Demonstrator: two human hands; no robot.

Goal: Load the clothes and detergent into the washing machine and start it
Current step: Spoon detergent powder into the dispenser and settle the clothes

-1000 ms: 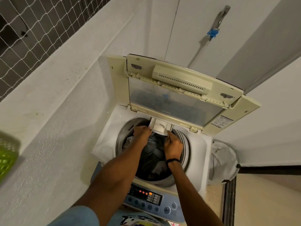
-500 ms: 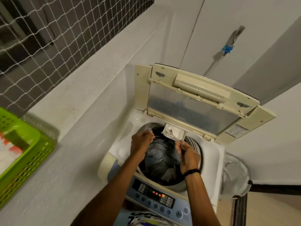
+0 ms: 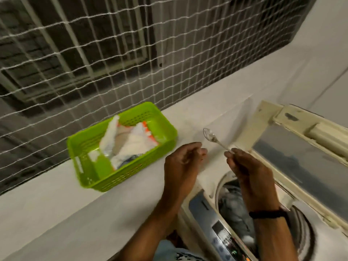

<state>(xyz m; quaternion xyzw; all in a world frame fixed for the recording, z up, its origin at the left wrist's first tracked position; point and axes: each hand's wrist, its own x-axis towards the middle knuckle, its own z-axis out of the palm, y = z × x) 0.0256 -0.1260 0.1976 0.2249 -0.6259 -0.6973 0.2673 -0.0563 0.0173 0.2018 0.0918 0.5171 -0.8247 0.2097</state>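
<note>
My right hand (image 3: 246,166) pinches one thin clear plastic spoon (image 3: 214,138) by its handle, bowl pointing up-left above the washing machine (image 3: 207,210), where dark clothes (image 3: 233,206) lie in the drum. My left hand (image 3: 180,162) hangs half-curled, empty, near one green perforated basket (image 3: 122,178) holding crumpled detergent packets (image 3: 128,142).

On the ledge (image 3: 56,213) at left, a basket (image 3: 120,178) with packets (image 3: 130,144) inside; behind, a net (image 3: 113,53). At right, below the ledge, the washing machine (image 3: 203,213), lid (image 3: 301,147) raised, clothes (image 3: 233,204) in the drum. Between basket and lid, left hand (image 3: 180,166) and right hand (image 3: 250,172), a spoon (image 3: 212,137) in the right.
</note>
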